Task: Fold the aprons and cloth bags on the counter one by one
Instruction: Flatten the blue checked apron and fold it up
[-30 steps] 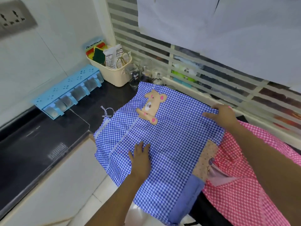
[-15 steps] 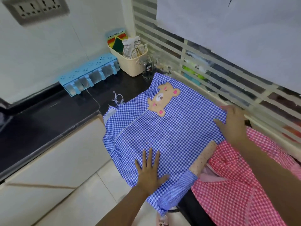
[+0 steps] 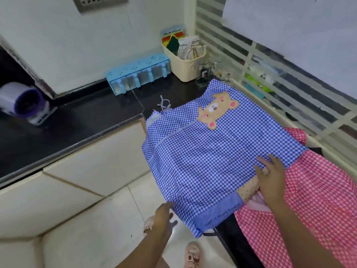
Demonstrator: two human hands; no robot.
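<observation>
R hand [image 3: 270, 177] lying flat, fingers straight, pinning blue apron [image 3: 202, 161] so it's not sliding off counter [image 3: 87, 113]; L hand [image 3: 164, 215] hovering at overhanging hem, prob. for fold; grip unclear.

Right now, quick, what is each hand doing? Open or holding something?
Left hand: open, holding nothing, beside the hanging edge of the blue apron.
Right hand: open, fingers flat on the blue apron.
</observation>
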